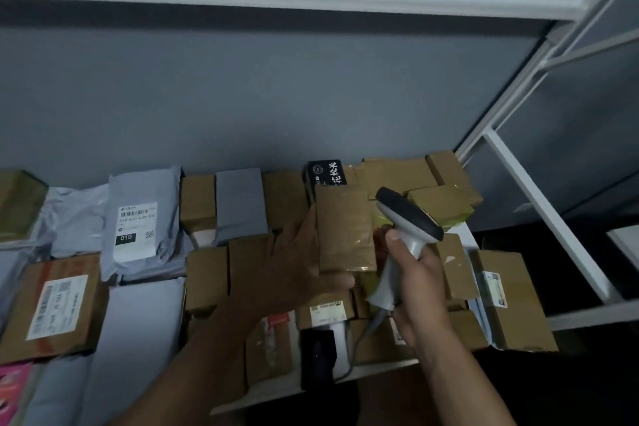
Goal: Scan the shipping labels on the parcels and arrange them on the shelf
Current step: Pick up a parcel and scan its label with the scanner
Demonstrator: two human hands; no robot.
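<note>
Left hand (304,263) grips the box (345,228) upright, long axis vertical; just to its right, my right hand (415,273) holds the scanner (408,221), whose head points away from the box.

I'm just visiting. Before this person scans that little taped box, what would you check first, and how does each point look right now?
1. Left hand grips the small taped box: ok.
2. Right hand holds the scanner by its handle: ok.
3. Scanner head sits close beside the box: ok.
4. Shipping label facing the scanner: cannot tell, only brown tape shows.
5. Free spot on the shelf for it: not ok, parcels crowd every part in view.
</note>
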